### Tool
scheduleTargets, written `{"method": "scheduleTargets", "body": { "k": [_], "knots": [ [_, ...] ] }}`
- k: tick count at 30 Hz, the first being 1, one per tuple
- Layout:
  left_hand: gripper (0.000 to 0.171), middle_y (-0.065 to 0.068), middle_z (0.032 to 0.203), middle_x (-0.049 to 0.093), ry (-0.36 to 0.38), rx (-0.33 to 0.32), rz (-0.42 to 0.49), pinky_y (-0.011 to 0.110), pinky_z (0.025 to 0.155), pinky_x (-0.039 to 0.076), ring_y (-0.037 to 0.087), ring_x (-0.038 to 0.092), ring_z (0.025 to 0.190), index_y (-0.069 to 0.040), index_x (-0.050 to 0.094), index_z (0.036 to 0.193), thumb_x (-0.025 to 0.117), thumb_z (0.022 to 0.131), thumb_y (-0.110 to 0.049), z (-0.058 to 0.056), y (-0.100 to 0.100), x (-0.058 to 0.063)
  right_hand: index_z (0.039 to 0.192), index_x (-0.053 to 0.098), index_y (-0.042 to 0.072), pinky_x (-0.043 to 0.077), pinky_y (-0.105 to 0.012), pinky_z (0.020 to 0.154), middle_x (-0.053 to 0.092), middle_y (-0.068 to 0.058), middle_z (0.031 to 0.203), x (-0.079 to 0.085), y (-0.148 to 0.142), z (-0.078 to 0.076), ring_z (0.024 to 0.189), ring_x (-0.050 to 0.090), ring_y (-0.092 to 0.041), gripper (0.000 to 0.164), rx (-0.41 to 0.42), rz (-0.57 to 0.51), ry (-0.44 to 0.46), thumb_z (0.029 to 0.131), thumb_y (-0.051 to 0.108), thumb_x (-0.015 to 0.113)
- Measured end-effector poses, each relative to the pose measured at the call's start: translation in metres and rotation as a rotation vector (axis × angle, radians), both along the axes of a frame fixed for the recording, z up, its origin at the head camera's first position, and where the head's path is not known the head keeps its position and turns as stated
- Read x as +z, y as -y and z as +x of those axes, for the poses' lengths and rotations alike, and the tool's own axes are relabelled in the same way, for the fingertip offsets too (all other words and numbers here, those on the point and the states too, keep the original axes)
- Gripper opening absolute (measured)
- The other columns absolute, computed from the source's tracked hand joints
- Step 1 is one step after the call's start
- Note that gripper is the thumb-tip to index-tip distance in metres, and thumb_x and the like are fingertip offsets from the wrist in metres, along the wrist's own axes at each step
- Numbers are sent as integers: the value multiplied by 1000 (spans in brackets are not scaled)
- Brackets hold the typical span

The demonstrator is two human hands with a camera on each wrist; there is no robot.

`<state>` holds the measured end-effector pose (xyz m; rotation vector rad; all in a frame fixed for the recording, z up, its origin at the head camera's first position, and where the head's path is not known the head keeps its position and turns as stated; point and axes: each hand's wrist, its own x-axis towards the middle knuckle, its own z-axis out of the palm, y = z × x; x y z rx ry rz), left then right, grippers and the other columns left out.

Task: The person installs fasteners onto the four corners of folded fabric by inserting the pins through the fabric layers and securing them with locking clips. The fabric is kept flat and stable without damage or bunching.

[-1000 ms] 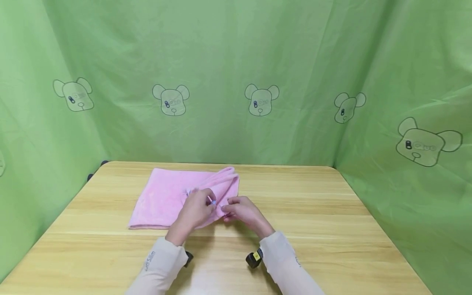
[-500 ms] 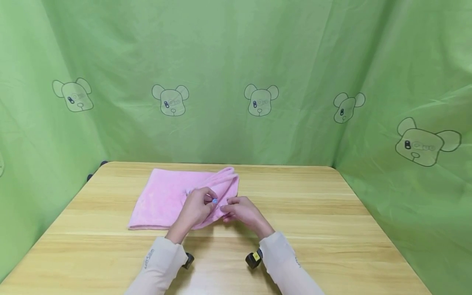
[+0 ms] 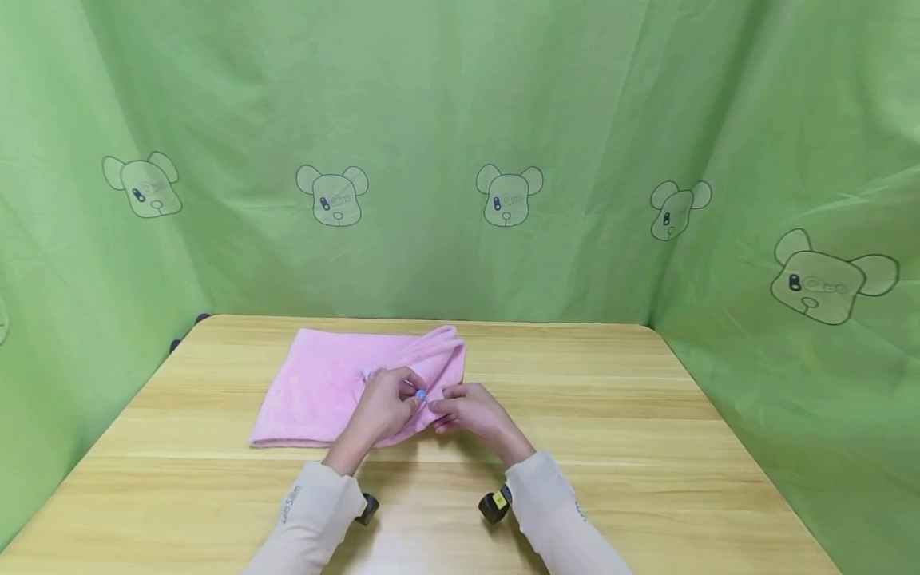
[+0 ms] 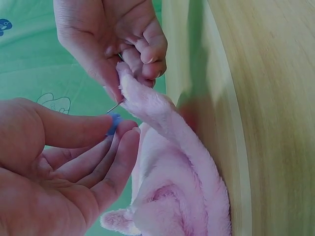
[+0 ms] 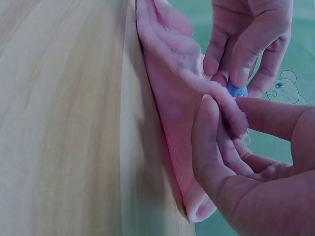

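A pink plush cloth [image 3: 316,383] lies on the wooden table, its right part lifted into folds between my hands. My left hand [image 3: 382,406] pinches a blue-headed pin [image 4: 114,124] between thumb and fingers. A thin metal shaft runs from the blue head to the cloth's edge; whether its tip has gone through the fabric is hidden. With thumb and fingers, my right hand [image 3: 476,414] grips the cloth's raised edge, just right of the blue head. In the right wrist view, the held edge [image 5: 231,105] shows as a thick fold. A small pale tuft [image 3: 368,374] is beside my left hand.
The wooden table [image 3: 611,447] stretches around the cloth. Green curtains [image 3: 431,96] with printed bear heads enclose its back and sides. Black wrist cameras [image 3: 494,505] hang under both sleeves.
The blue head has shifted slightly to the right and shows more beyond my left fingertips. Both hands and the cloth are otherwise nearly where they were.
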<state>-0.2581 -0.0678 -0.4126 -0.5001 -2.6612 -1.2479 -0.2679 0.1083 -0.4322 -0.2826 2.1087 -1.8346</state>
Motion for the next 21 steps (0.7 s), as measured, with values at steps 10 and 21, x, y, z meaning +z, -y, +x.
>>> {"method": "scheduleTargets", "body": {
  "k": [10, 21],
  "knots": [
    [17, 10, 89, 72, -1, 11, 12, 53, 96, 40, 26, 65, 91, -8, 69, 92, 73, 78, 2, 1, 0, 1, 97, 61, -13, 59, -34, 69, 66, -13, 82, -1, 0, 0, 68, 65, -19, 15, 1, 6, 2, 90, 0, 62],
    [17, 12, 92, 72, 13, 1, 15, 51, 93, 46, 26, 66, 89, -4, 70, 95, 73, 80, 2, 1, 0, 2, 96, 61, -12, 59, -35, 71, 67, -13, 81, 0, -1, 1, 68, 65, -20, 14, -7, 18, -2, 90, 0, 62]
  ]
}}
